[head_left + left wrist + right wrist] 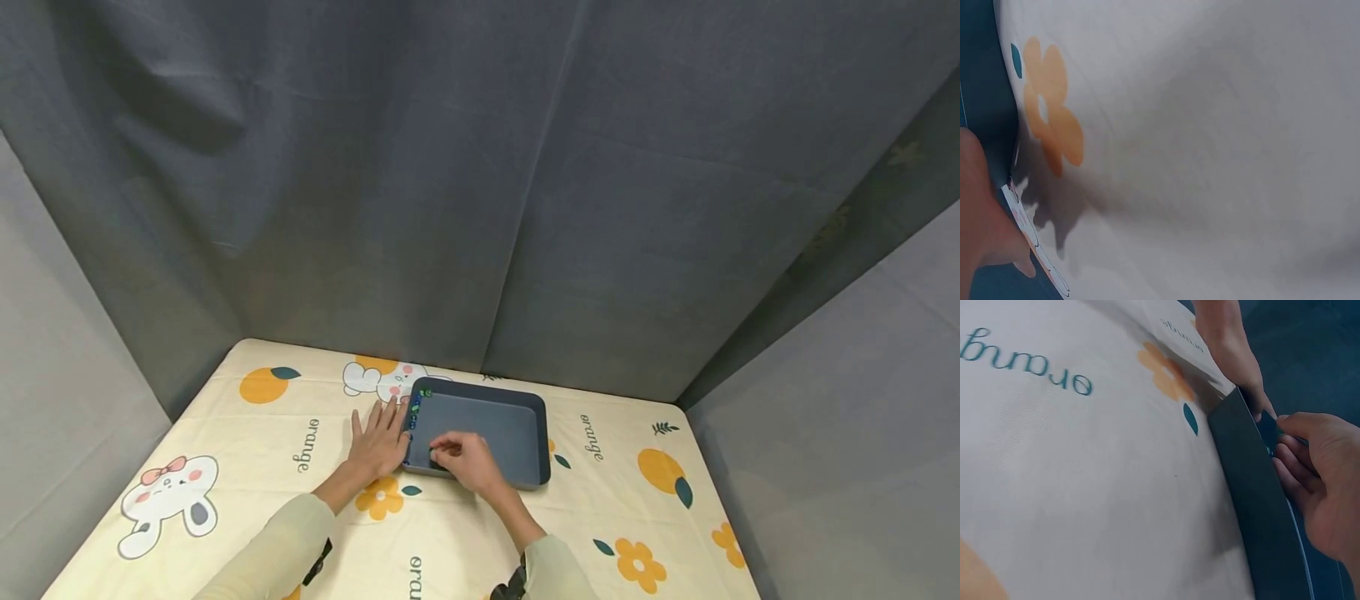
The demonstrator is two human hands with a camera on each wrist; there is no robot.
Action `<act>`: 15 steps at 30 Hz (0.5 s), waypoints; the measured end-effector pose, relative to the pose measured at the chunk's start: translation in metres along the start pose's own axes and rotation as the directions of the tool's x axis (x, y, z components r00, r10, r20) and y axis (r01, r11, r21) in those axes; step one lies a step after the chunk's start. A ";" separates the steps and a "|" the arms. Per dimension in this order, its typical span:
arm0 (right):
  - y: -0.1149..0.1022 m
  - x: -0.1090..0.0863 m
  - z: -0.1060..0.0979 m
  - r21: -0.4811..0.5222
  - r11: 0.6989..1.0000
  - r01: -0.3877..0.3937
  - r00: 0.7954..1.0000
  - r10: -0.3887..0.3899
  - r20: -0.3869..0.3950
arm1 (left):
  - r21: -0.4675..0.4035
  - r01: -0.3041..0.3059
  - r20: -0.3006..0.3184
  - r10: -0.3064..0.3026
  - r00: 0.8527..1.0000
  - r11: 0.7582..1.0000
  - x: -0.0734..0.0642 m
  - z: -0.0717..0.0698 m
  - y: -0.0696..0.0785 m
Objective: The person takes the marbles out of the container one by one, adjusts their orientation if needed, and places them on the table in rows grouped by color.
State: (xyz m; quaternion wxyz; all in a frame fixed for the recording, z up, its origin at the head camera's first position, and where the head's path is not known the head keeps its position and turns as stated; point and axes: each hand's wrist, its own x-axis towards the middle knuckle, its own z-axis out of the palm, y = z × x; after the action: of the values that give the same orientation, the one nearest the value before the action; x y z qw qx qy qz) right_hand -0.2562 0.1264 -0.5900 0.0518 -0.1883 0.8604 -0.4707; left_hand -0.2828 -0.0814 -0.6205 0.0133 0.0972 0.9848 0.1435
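Observation:
A shallow dark grey rectangular tray (pixel 487 425) lies on the patterned cloth. Small blue and green pieces (pixel 415 410) form a row along its left wall, too small to make out their kind. My left hand (pixel 378 446), fingers spread, rests beside that wall with its thumb on the rim. Over the tray's front left part, my right hand (pixel 467 460) pinches a small dark green piece at its fingertips, mostly hidden by them. The right wrist view shows my right hand (pixel 1325 469) with thumb and fingers drawn together just inside the tray's wall (pixel 1247 487).
A cream cloth (pixel 262 517) printed with oranges, flowers and rabbits covers the table. Dark grey curtains (pixel 375 208) rise behind it, and lighter grey panels (pixel 67 333) stand on both sides.

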 end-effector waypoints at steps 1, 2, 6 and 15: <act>-0.001 -0.002 0.000 0.007 1.000 0.008 1.000 -0.008 -0.009 | 0.003 -0.003 -0.005 0.003 1.000 1.000 0.000 0.000 0.000; -0.003 -0.005 0.000 0.015 1.000 0.015 1.000 -0.014 -0.017 | 0.007 -0.005 -0.011 0.005 1.000 1.000 0.000 -0.001 0.000; -0.007 -0.015 0.001 0.043 0.998 0.041 0.998 -0.039 -0.054 | 0.027 -0.009 -0.017 0.009 1.000 1.000 0.000 -0.001 0.000; -0.015 -0.035 0.007 0.054 0.997 0.054 0.994 -0.048 -0.097 | 0.034 -0.007 -0.011 0.007 1.000 0.999 0.001 -0.001 0.000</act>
State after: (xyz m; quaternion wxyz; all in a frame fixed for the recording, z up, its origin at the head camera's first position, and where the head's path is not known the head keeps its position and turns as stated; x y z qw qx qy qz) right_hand -0.2175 0.1268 -0.5842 0.0039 -0.1860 0.8431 -0.5046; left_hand -0.2834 -0.0813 -0.6197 0.0055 0.1001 0.9868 0.1272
